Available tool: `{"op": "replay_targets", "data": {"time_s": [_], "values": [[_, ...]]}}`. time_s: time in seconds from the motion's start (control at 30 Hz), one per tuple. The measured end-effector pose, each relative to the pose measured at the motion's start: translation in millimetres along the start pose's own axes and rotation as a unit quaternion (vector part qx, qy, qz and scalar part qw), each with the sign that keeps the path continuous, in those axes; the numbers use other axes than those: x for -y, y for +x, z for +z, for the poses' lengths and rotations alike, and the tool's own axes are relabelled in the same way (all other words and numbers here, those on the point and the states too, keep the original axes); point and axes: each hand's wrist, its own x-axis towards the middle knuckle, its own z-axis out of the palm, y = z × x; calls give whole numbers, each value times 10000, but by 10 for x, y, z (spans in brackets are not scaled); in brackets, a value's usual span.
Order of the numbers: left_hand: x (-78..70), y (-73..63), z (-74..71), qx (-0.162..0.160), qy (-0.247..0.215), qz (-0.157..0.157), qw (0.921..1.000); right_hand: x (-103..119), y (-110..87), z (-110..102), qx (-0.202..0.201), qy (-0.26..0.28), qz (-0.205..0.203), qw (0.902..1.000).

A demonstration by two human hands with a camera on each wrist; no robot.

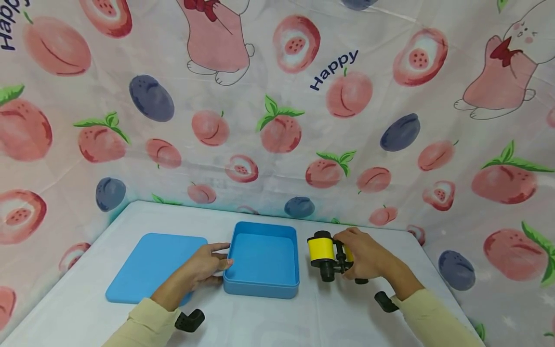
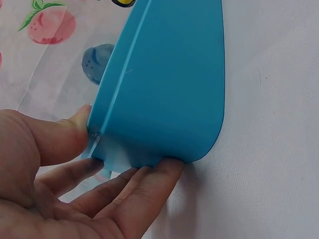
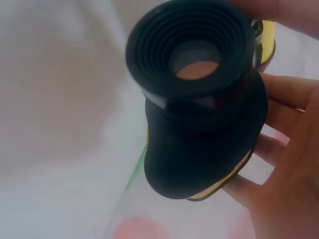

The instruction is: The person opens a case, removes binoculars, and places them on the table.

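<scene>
A blue open-topped box (image 1: 261,289) sits on the white table, and nothing lies inside it. My left hand (image 1: 203,264) is at its left side; up close in the left wrist view, the thumb touches the rim of the box (image 2: 164,84) while fairly straight fingers rest against its outer wall. To the right of the box, my right hand (image 1: 366,253) grips yellow-and-black binoculars (image 1: 322,249), covering much of their right barrel. In the right wrist view, a black eyepiece of the binoculars (image 3: 204,139) faces the camera, with fingers curled round the far side.
A flat blue panel with rounded corners (image 1: 156,262), like the box's lid, lies left of the box, partly under my left forearm. A fruit-printed cloth (image 1: 243,144) hangs behind the white tabletop (image 1: 321,318). Black straps or mounts (image 1: 190,320) sit at both wrists.
</scene>
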Motion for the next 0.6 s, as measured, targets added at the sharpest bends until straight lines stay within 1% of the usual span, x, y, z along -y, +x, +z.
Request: {"op": "replay_targets", "data": {"time_s": [0.23,0.6], "values": [[0,4,4,-1,-16,-3,10000,5,1,54,-100,-137,-82,9998],[-2,-20,10,-25,-36,2,10000,-9,-15,86,-182,-262,-78,9995]]}}
